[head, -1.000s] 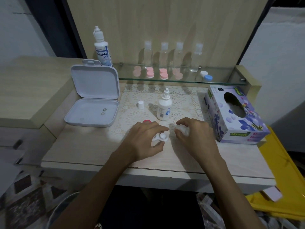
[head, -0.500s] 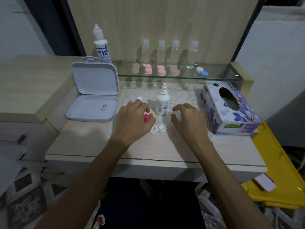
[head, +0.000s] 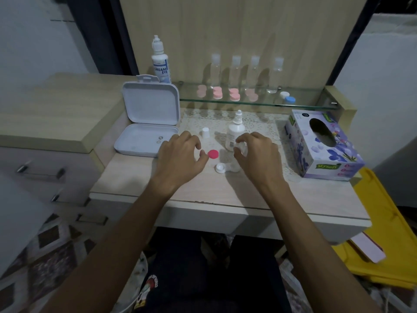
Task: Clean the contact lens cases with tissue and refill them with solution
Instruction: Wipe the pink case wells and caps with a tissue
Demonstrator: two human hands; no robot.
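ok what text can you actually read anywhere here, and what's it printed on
"DREAM EYE": label of the tall solution bottle on the shelf.
"Mysoft": green patch on the tissue box.
Small solution bottle label: too blurred to read.
Print on the dark clothing below: unreadable.

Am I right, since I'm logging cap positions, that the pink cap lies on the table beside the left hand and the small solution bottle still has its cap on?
Partly. In the head view the pink cap lies beside the left hand, but the small solution bottle is uncapped; its white cap stands apart.
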